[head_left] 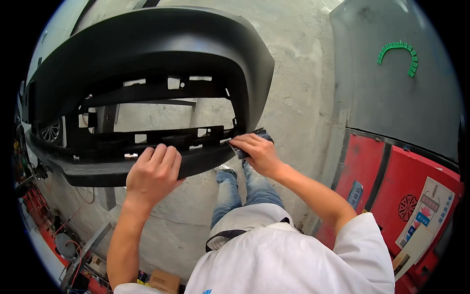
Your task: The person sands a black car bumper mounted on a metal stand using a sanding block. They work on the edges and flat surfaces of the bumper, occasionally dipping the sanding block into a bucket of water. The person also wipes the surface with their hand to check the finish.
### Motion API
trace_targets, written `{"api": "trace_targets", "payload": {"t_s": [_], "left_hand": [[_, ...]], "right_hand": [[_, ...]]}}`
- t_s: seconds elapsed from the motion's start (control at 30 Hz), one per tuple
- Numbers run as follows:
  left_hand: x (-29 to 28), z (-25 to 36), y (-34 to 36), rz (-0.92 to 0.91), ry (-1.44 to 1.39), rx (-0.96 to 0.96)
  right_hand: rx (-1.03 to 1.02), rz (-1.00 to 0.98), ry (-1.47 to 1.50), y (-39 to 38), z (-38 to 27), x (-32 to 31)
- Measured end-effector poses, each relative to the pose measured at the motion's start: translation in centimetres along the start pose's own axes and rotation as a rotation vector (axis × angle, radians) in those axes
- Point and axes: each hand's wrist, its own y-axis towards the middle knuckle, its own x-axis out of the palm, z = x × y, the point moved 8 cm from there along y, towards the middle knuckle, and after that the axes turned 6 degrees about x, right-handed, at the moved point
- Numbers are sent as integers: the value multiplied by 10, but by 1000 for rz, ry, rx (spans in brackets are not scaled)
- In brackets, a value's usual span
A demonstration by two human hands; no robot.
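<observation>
A large black car bumper (161, 32) with a wide opening and several small cut-outs fills the upper left of the view. My left hand (154, 174) is closed over its near edge, fingers curled on top and thumb below. At the bumper's near right corner, my right hand (260, 154) presses a dark, crumpled sheet (265, 133) against the edge with its fingers together. Part of that sheet is hidden under the hand; whether it is cloth or abrasive paper I cannot tell.
A red cabinet (362, 161) with a grey top (352, 73) stands on the right, a green curved strip (397, 45) on it. Concrete floor (298, 73) lies below. Metal stand legs (108, 198) show under the bumper. At lower left are tools, hoses and a cardboard box (165, 281).
</observation>
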Motion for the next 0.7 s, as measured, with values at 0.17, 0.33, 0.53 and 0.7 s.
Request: {"api": "trace_targets", "payload": {"t_s": [0.17, 0.33, 0.53, 0.7], "left_hand": [[2, -2, 1, 11, 30, -8], [4, 0, 3, 47, 69, -10], [14, 0, -4, -46, 29, 18], [14, 2, 3, -77, 25, -30]], "right_hand": [[678, 218, -10, -20, 71, -23], [499, 372, -17, 52, 47, -43], [586, 244, -60, -1, 72, 11], [493, 186, -149, 21, 75, -7]]}}
